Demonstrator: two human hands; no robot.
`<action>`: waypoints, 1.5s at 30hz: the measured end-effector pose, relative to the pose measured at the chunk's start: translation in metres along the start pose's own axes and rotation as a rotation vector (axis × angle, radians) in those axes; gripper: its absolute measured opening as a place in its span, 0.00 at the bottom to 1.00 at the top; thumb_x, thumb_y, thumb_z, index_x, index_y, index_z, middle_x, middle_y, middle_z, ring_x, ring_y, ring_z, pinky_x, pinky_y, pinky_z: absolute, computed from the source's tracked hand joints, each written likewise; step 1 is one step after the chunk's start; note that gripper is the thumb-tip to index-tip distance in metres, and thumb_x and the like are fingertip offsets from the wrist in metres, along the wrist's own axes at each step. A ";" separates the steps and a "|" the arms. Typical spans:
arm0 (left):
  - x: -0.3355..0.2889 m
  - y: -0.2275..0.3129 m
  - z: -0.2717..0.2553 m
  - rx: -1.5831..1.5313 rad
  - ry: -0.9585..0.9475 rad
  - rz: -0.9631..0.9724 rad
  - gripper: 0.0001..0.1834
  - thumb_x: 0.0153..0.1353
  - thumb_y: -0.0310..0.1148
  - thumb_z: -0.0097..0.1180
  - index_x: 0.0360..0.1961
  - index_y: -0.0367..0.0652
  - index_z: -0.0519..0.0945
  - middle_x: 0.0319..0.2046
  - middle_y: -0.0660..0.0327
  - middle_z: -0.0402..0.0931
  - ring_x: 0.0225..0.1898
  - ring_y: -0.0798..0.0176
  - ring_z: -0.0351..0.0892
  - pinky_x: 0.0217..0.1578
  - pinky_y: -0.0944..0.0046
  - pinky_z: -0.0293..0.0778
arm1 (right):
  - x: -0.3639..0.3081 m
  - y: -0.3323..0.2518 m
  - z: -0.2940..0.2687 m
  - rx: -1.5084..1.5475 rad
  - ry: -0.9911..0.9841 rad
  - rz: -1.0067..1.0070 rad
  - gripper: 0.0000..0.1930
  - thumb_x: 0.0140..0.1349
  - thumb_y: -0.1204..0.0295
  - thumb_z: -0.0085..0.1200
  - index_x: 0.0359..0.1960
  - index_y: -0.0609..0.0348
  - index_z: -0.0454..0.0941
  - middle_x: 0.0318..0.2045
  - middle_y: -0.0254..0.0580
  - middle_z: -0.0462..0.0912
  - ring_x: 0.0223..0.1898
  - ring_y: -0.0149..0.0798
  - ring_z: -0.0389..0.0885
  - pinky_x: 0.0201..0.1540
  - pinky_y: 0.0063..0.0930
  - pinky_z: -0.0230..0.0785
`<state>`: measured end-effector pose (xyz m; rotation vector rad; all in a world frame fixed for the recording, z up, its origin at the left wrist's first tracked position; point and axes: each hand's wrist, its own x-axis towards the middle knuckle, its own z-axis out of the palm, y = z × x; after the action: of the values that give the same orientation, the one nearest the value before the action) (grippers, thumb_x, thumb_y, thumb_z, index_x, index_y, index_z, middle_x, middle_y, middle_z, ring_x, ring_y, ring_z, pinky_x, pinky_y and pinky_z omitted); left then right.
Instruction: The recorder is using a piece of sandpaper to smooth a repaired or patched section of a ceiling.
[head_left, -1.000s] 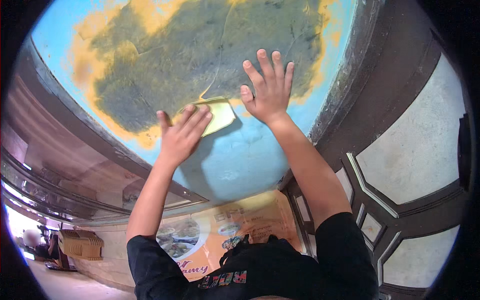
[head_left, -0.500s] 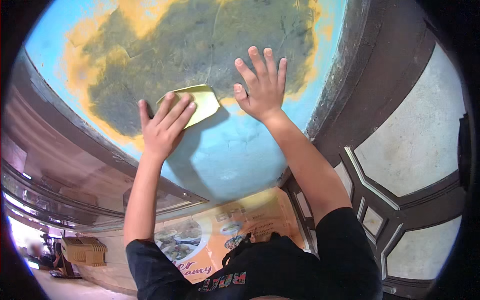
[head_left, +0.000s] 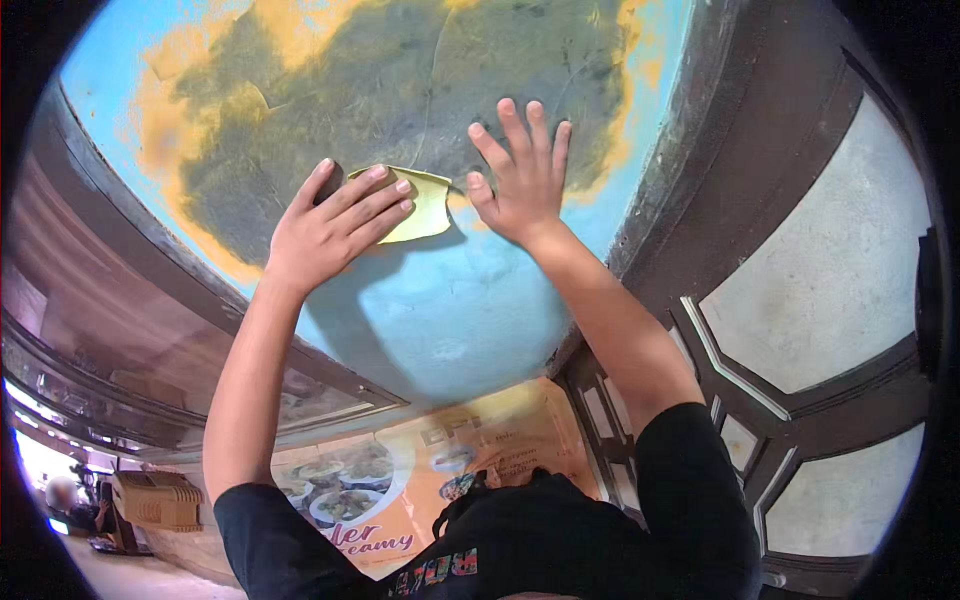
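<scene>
My left hand (head_left: 335, 222) presses a folded yellow sheet of sandpaper (head_left: 428, 208) against the painted wall (head_left: 450, 320), fingers long and laid over it, holding it there. The sheet's right part sticks out past the fingertips and casts a shadow below. To the right, my right hand (head_left: 525, 180) rests on the wall with spread fingers and nothing in it. Both hands are at the lower border of a large dark grey patch (head_left: 370, 110), ringed by worn orange and light blue paint.
Dark frames border the wall, with a brown panelled door (head_left: 745, 400) on the right and a glossy brown surface (head_left: 130, 300) on the left. Below hangs an orange food banner (head_left: 420, 480). Stacked tan plastic chairs (head_left: 155, 500) and a person (head_left: 85, 510) are at the lower left.
My left hand has tilted, its wrist and forearm swinging left, while the sandpaper has slid slightly right along the wall. My right hand stays nearly in place.
</scene>
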<state>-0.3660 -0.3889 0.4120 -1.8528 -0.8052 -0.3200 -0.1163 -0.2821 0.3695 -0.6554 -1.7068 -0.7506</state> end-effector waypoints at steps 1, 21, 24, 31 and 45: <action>0.000 0.000 0.000 -0.003 0.003 0.001 0.25 0.59 0.37 0.49 0.58 0.70 0.71 0.61 0.84 0.66 0.63 0.76 0.64 0.68 0.53 0.49 | 0.000 0.001 -0.003 0.038 -0.036 -0.035 0.27 0.57 0.60 0.49 0.61 0.38 0.66 0.69 0.38 0.55 0.71 0.50 0.48 0.67 0.63 0.31; 0.008 0.005 0.006 -0.052 0.122 0.043 0.06 0.57 0.40 0.56 0.37 0.62 0.78 0.51 0.77 0.74 0.60 0.72 0.69 0.64 0.51 0.58 | 0.042 0.003 -0.009 0.220 -0.146 -0.872 0.24 0.62 0.67 0.47 0.62 0.41 0.66 0.62 0.29 0.68 0.62 0.34 0.68 0.59 0.29 0.67; 0.012 0.001 0.001 -0.081 0.156 0.033 0.12 0.62 0.48 0.48 0.41 0.61 0.79 0.52 0.70 0.74 0.59 0.63 0.70 0.62 0.49 0.59 | 0.042 0.007 -0.009 0.220 -0.125 -0.823 0.22 0.63 0.71 0.43 0.61 0.42 0.67 0.62 0.29 0.69 0.61 0.32 0.69 0.58 0.27 0.68; 0.011 0.004 0.017 -0.043 0.326 -0.266 0.27 0.68 0.56 0.30 0.53 0.56 0.75 0.60 0.62 0.69 0.65 0.54 0.63 0.67 0.45 0.41 | 0.036 0.016 -0.011 0.151 -0.172 -0.812 0.23 0.64 0.71 0.42 0.62 0.39 0.66 0.63 0.27 0.67 0.62 0.31 0.68 0.62 0.27 0.63; -0.051 0.058 0.033 -0.080 0.271 -0.781 0.33 0.66 0.46 0.39 0.67 0.36 0.58 0.71 0.47 0.45 0.73 0.40 0.31 0.67 0.40 0.26 | 0.017 0.014 -0.012 -0.025 -0.165 -0.810 0.23 0.63 0.66 0.43 0.61 0.37 0.66 0.66 0.21 0.63 0.65 0.27 0.62 0.68 0.28 0.51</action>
<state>-0.3705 -0.3925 0.3281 -1.4470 -1.3084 -1.0796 -0.1025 -0.2818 0.3902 -0.0049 -2.1301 -1.2988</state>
